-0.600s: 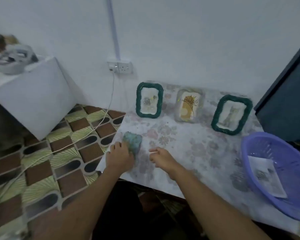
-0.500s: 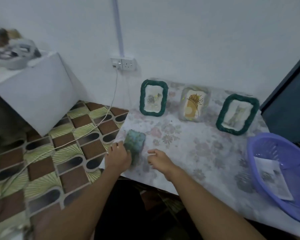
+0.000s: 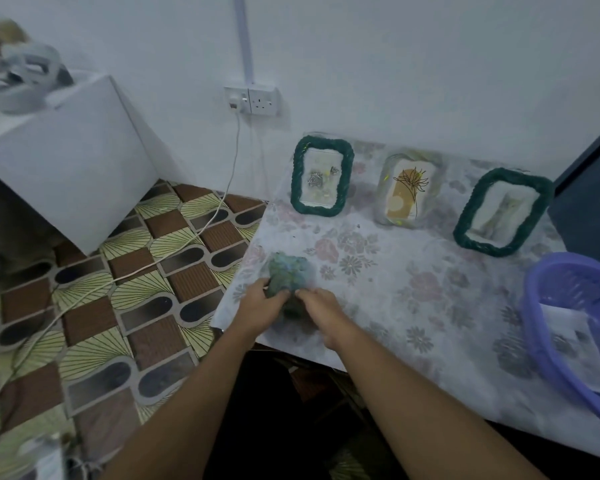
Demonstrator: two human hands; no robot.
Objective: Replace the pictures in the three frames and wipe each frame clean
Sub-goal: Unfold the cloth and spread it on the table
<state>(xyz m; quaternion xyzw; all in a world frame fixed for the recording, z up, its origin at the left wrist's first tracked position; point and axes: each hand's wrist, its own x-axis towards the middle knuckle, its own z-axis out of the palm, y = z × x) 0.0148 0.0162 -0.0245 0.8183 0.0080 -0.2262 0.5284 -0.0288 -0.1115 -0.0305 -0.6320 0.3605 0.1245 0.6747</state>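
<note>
Moved leftward since a moment earlier, the right hand [image 3: 321, 306] is now clamped, like the left hand [image 3: 262, 303], on the crumpled blue-green cloth [image 3: 286, 268] at the near left of the flower-patterned table [image 3: 413, 289], while the left green rope-rimmed frame [image 3: 323, 176], pale middle frame [image 3: 407, 194] and right green rope-rimmed frame [image 3: 501, 211], stood filled at the far wall, are judged unwiped.

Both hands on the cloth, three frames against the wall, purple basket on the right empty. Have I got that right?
No: the head view shows a printed sheet lying in the purple basket, so it is not empty. The rest stands.
</note>
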